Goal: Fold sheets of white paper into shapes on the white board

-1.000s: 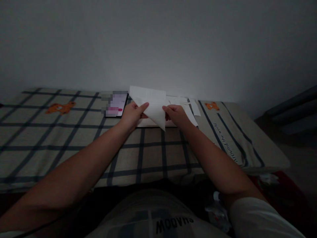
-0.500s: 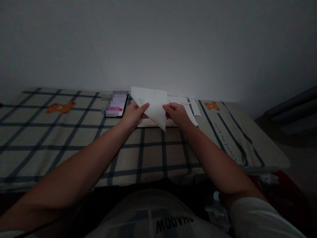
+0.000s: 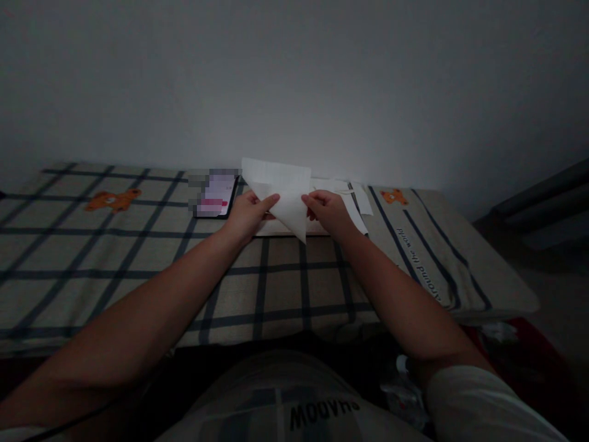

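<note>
I held the folded white paper point(image 3: 286, 196) up over the checked cloth point(image 3: 138, 258). My left hand point(image 3: 248, 213) pinched its left side, and my right hand point(image 3: 327, 212) pinched its right side.

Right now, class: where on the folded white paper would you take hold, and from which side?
Pinch the folded white paper at its two side edges, as the left hand and right hand do, coming from the near side. It probably hangs point-down, so the wide upper part offers grip.
</note>
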`<state>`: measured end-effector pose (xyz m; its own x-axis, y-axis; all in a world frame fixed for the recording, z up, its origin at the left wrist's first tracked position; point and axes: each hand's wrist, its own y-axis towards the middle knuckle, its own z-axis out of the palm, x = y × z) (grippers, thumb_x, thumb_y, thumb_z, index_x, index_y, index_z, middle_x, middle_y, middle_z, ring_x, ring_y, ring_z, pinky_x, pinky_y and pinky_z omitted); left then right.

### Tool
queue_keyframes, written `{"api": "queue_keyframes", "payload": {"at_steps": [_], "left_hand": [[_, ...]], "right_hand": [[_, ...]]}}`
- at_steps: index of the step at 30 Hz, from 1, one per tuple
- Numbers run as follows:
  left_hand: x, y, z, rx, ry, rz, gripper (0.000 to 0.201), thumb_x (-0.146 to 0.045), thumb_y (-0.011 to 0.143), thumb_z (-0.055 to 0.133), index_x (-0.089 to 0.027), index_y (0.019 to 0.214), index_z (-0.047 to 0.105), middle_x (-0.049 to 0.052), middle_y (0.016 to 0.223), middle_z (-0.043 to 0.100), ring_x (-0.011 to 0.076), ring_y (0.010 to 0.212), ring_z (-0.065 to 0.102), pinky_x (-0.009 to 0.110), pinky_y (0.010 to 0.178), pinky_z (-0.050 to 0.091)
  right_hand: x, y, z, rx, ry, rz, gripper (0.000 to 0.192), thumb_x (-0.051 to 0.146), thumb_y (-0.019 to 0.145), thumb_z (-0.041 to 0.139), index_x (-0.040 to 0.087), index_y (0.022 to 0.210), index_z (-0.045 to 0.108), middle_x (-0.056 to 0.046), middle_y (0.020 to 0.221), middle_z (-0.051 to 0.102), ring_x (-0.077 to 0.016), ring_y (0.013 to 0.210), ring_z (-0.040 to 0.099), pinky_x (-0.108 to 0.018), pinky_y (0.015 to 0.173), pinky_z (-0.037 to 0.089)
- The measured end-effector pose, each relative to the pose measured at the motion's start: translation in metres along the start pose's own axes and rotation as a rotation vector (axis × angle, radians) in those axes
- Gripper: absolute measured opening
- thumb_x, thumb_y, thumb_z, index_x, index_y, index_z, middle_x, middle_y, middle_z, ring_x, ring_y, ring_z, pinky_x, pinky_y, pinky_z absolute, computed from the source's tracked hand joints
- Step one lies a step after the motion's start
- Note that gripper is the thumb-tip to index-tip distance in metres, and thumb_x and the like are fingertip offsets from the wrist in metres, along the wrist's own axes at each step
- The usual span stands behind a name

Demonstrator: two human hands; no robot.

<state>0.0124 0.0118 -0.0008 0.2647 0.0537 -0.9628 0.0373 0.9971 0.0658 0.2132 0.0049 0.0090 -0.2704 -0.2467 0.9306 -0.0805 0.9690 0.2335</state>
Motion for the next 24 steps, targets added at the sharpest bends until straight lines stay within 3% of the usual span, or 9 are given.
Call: {"api": "queue_keyframes", "payload": {"at_steps": [10, 18, 24], "left_hand": [[0.0007, -0.0005, 0.0004, -0.034, 0.008, 0.029, 0.039, -0.035, 0.067, 0.09, -0.015, 0.096, 0.074, 0.009, 0.096, 0.079, 0.0231, 0.083, 0.074, 0.034, 0.071, 0.063], [-0.0019, -0.0031, 0.0016, -0.036, 0.026, 0.022, 0.038, -0.035, 0.068, 0.089, -0.014, 0.096, 0.075, 0.013, 0.103, 0.08, 0.0295, 0.095, 0.076, 0.042, 0.083, 0.064], [-0.0011, -0.0022, -0.0001, -0.022, 0.035, 0.042, 0.042, -0.038, 0.068, 0.091, -0.014, 0.098, 0.076, 0.013, 0.104, 0.08, 0.029, 0.093, 0.077, 0.041, 0.082, 0.065]], "right_hand": [[-0.0004, 0.0005, 0.0004, -0.037, 0.018, 0.012, 0.027, 0.046, 0.081, 0.072, 0.021, 0.079, 0.063, 0.002, 0.064, 0.062, -0.0115, 0.055, 0.054, -0.028, 0.057, 0.045], [0.0035, -0.0011, -0.0028, -0.039, -0.07, -0.031, 0.028, 0.046, 0.084, 0.069, 0.02, 0.073, 0.066, 0.002, 0.061, 0.061, -0.0124, 0.057, 0.053, -0.029, 0.061, 0.043], [-0.0008, 0.0008, -0.003, -0.042, -0.053, -0.04, 0.026, 0.045, 0.084, 0.069, 0.02, 0.075, 0.069, 0.002, 0.061, 0.061, -0.012, 0.056, 0.053, -0.028, 0.06, 0.042]]}}
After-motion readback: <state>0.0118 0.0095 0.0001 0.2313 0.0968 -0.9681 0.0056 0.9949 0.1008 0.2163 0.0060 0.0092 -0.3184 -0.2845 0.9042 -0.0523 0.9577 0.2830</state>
